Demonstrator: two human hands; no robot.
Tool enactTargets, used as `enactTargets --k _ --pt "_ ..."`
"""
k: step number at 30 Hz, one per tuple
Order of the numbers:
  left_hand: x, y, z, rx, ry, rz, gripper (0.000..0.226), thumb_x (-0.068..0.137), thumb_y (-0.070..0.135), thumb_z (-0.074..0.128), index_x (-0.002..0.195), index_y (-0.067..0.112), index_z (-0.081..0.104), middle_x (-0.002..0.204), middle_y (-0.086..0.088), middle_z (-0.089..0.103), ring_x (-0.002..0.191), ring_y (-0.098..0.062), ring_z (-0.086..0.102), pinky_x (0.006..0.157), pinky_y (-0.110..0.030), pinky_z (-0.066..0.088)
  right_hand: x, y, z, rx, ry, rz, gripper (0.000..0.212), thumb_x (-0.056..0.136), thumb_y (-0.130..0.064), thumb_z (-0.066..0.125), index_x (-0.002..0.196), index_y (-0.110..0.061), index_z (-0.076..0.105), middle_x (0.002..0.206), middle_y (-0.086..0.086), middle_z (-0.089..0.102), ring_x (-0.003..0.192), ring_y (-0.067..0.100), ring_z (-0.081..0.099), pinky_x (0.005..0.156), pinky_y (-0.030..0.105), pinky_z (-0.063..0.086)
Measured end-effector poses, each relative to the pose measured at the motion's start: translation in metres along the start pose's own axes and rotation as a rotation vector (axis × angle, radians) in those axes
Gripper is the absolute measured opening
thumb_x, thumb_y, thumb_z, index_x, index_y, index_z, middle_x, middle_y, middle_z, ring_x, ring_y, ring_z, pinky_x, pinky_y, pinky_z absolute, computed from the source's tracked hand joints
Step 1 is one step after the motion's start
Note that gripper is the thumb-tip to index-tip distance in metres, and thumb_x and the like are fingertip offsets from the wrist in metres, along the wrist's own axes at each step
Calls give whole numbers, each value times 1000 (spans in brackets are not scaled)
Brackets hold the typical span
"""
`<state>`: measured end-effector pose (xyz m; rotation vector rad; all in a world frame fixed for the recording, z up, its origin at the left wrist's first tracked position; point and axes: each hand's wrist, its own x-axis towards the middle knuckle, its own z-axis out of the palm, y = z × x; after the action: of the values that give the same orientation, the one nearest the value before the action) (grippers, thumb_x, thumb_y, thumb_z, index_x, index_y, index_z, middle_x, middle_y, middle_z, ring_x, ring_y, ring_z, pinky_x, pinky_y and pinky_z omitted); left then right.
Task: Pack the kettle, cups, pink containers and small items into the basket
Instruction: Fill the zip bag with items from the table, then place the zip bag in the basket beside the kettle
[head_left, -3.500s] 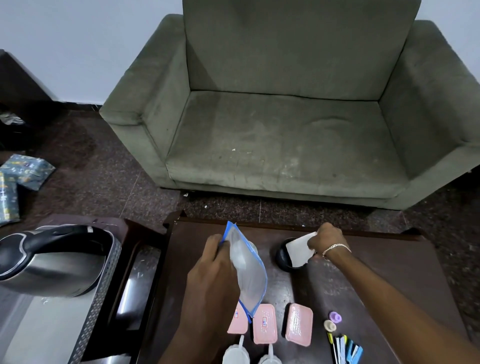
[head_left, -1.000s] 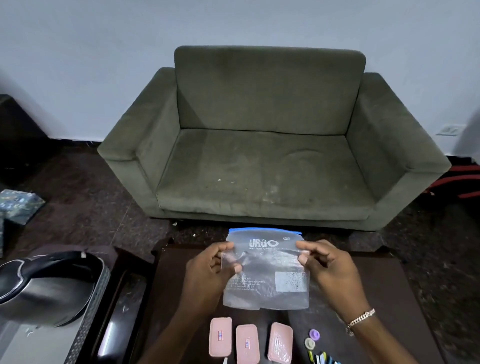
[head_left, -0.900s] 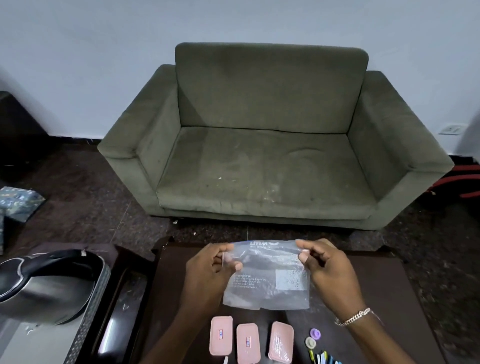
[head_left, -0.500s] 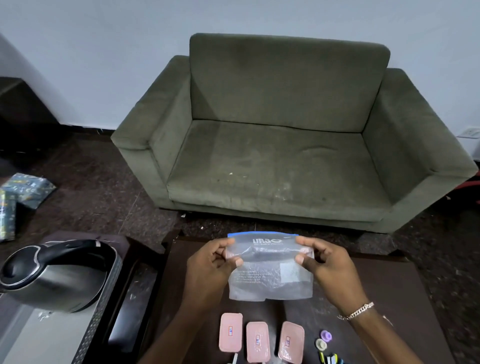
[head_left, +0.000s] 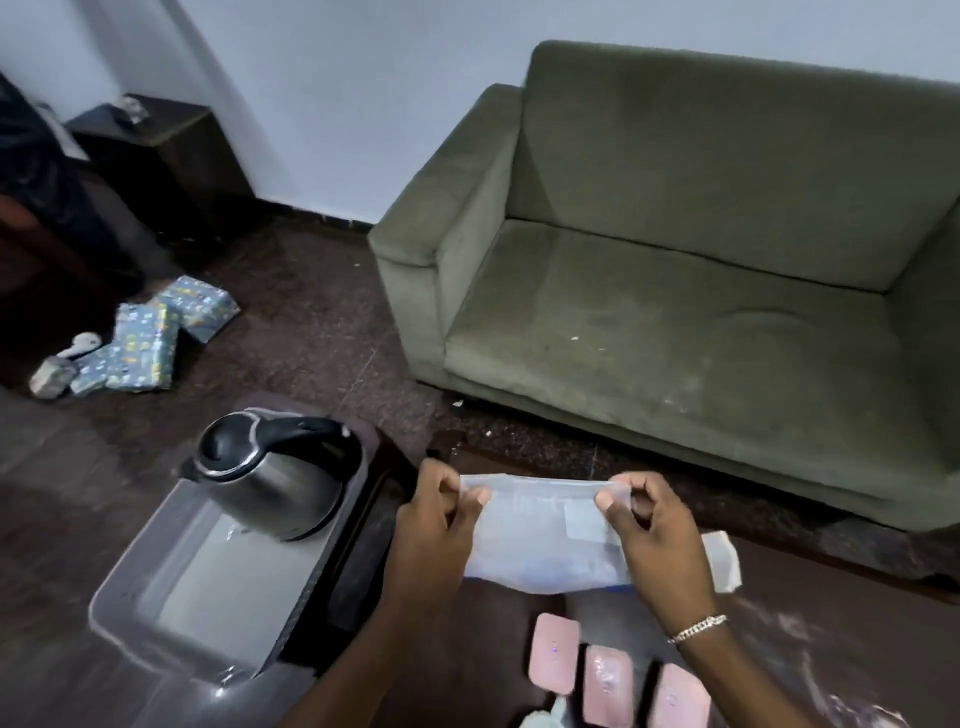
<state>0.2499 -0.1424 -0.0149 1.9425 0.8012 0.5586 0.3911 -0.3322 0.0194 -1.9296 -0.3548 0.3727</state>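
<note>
A clear zip bag (head_left: 540, 540) hangs over the dark table (head_left: 810, 644), pinched at its top edge by both hands. My left hand (head_left: 436, 525) holds the left corner and my right hand (head_left: 649, 530) holds the right corner. A steel kettle (head_left: 270, 478) with a black lid and handle stands in the far end of the grey basket (head_left: 130, 587) at the left. Three pink containers (head_left: 602, 680) lie in a row on the table near the bottom edge, below the bag. A white cup top (head_left: 540, 719) shows at the bottom edge.
A green sofa (head_left: 675, 291) stands behind the table. Wrapped parcels (head_left: 150, 338) and small objects lie on the dark floor at the left. A dark cabinet (head_left: 156, 156) stands against the wall. A pale packet (head_left: 722, 561) lies on the table behind my right hand.
The view has swung left, so the kettle and basket now sit nearer the middle. Both hands still pinch the bag, whose top edge has tipped toward me.
</note>
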Motion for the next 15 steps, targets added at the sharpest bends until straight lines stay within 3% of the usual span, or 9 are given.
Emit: enactTargets --k 3,5,8,10,12,15 --pt "-1 -32 -40 28 37 -100 30 89 37 71 99 29 44 60 9 54 52 -5 49 51 -18 39 -7 1 57 53 16 4 29 87 -10 75 105 -28 61 90 -3 71 84 15 67 79 30 51" --pt "-5 -51 -72 15 -20 -120 23 89 34 71 95 27 50 67 10 56 59 -3 52 56 -17 41 -13 1 96 57 -25 -35 25 86 -7 74 94 -29 64 87 -8 70 80 9 64 77 21 48" --pt "-13 -73 -119 -89 -133 -208 12 83 28 77 88 23 67 84 9 70 73 -4 63 67 -21 51 -21 0 144 102 -106 10 20 84 -5 76 78 -24 71 84 -6 72 82 11 68 79 24 50" --pt "-19 -88 -154 -184 -175 -325 25 74 21 83 97 19 74 104 -1 75 86 -15 71 75 -35 57 -27 -1 175 78 -167 10 17 81 -7 79 77 -23 76 83 -8 69 80 8 67 76 22 49" --pt "-22 -103 -188 -139 -206 -352 42 70 17 83 110 19 73 122 -1 69 99 -18 70 82 -34 58 -36 -4 203 68 -269 3 18 79 -4 81 84 -21 78 86 -7 63 78 8 63 74 19 48" --pt "-20 -126 -234 -45 -235 -380 47 69 11 78 115 16 73 126 -3 62 104 -20 65 88 -35 55 -56 -5 246 24 -485 -2 29 77 3 80 97 -17 78 93 -1 56 73 6 56 72 16 46"
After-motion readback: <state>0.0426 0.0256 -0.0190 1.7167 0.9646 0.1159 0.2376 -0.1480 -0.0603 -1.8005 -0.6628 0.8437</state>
